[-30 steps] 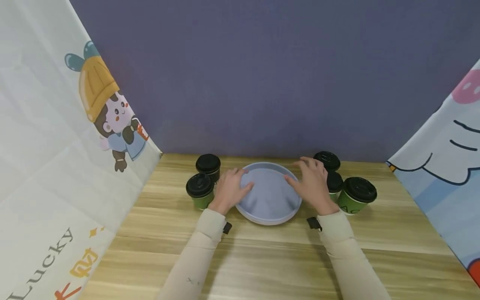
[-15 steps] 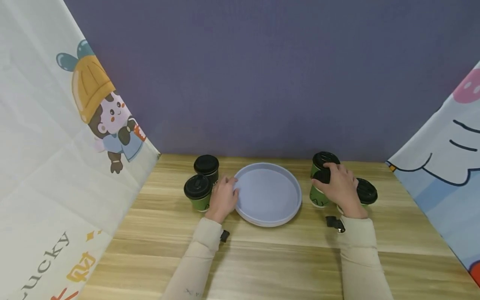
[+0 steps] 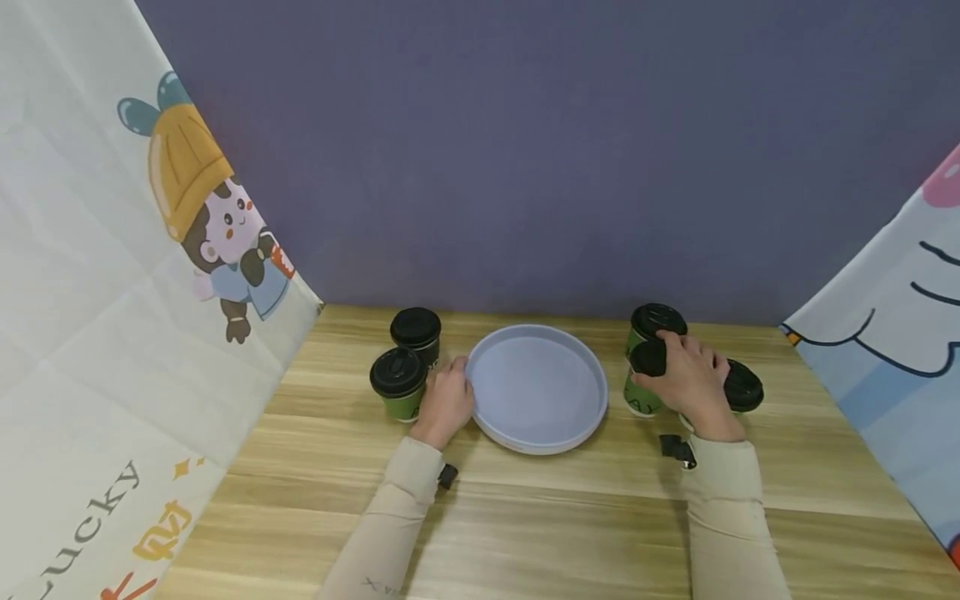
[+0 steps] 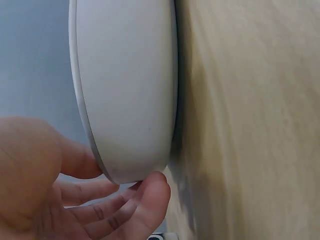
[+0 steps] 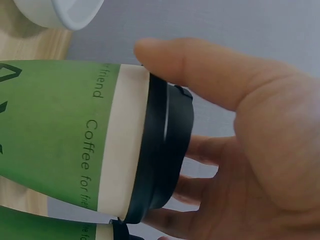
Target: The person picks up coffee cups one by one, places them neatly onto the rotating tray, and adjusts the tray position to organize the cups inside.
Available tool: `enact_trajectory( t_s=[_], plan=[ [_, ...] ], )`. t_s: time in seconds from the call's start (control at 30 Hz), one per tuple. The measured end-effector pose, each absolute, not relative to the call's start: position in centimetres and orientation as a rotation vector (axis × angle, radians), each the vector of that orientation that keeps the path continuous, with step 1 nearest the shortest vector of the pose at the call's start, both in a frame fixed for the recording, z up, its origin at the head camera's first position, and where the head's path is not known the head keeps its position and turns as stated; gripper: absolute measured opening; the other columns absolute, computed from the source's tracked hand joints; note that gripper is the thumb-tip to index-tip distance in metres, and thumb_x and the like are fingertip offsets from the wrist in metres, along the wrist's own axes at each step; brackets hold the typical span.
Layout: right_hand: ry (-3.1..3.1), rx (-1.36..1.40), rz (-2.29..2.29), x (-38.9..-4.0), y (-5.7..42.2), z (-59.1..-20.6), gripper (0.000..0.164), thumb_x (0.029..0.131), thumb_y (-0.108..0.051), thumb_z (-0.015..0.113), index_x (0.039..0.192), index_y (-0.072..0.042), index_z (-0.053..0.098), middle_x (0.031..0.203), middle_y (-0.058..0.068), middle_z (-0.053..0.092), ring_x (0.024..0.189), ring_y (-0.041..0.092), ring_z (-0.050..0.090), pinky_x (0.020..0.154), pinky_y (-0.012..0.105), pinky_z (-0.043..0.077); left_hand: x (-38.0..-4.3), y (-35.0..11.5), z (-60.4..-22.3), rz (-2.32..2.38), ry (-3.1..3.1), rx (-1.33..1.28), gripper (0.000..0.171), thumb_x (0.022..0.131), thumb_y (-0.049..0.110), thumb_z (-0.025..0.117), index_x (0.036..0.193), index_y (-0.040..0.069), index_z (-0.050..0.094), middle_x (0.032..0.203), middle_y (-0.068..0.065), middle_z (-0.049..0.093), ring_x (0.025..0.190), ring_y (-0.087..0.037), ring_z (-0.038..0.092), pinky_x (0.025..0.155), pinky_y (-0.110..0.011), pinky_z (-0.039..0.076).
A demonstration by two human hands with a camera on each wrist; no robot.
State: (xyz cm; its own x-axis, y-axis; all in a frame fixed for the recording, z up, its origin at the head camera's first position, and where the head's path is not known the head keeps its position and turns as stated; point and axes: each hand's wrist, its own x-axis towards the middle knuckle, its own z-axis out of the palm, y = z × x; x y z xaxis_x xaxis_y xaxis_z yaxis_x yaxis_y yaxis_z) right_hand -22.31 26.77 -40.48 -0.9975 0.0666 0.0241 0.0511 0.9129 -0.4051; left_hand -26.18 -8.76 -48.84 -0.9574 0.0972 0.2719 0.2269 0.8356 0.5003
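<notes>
Rightward from above the tray (image 3: 536,387), my right hand (image 3: 693,379) had come to a green cup (image 5: 55,132), thumb and fingers clamped about its black lid (image 5: 167,132); my left hand (image 3: 446,402) now pinched the tray's left rim. Both had hold, I judged, nothing lifted. Mid-table lay the tray, between two left cups (image 3: 398,375) and two further right cups (image 3: 660,320).

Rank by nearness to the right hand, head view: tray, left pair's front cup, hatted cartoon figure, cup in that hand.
From the right hand:
1. Held cup: in its grip.
2. Tray: middle of the view.
3. Left pair's front cup: past the tray, on the left.
4. Hatted cartoon figure: upper left.
</notes>
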Motion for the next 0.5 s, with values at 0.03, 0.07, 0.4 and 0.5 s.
enact_trajectory(
  t_s=[0.03, 0.07, 0.4, 0.5],
  plan=[
    [-3.037, -0.092, 0.643, -22.33, 26.76, -40.50, 0.093, 0.089, -0.038, 0.077, 0.157, 0.003, 0.029, 0.152, 0.044, 0.026, 0.135, 0.069, 0.020, 0.109, 0.082, 0.009, -26.22, -8.80, -48.91, -0.806, -2.786, -0.246, 0.039, 0.098, 0.007, 0.059, 0.137, -0.002, 0.060, 0.128, -0.026, 0.066, 0.110, -0.044, 0.068, 0.092, -0.053, 0.057],
    [-3.038, -0.089, 0.643, -22.37, 26.75, -40.53, 0.094, 0.088, -0.038, 0.077, 0.158, 0.003, 0.028, 0.152, 0.044, 0.026, 0.135, 0.070, 0.020, 0.109, 0.082, 0.008, -26.26, -8.83, -48.97, -0.814, -2.790, -0.242, 0.039, 0.099, 0.007, 0.059, 0.137, -0.002, 0.060, 0.128, -0.026, 0.066, 0.110, -0.044, 0.068, 0.092, -0.053, 0.058],
    [-3.029, -0.100, 0.633, -22.57, 26.66, -40.67, 0.094, 0.088, -0.036, 0.077, 0.158, 0.002, 0.027, 0.150, 0.045, 0.027, 0.131, 0.073, 0.022, 0.107, 0.081, 0.012, -26.50, -9.04, -49.10, -1.007, -2.842, -0.213, 0.042, 0.103, 0.009, 0.052, 0.143, -0.003, 0.054, 0.133, -0.027, 0.065, 0.117, -0.042, 0.067, 0.096, -0.052, 0.057],
    [-3.001, -0.092, 0.634, -22.63, 26.56, -40.64, 0.093, 0.088, -0.037, 0.077, 0.157, 0.002, 0.028, 0.151, 0.045, 0.028, 0.129, 0.074, 0.025, 0.105, 0.081, 0.015, -26.60, -9.16, -49.22, -1.075, -2.867, -0.205, 0.042, 0.105, 0.011, 0.049, 0.145, -0.002, 0.052, 0.136, -0.027, 0.063, 0.120, -0.041, 0.065, 0.099, -0.052, 0.055]
  ],
)
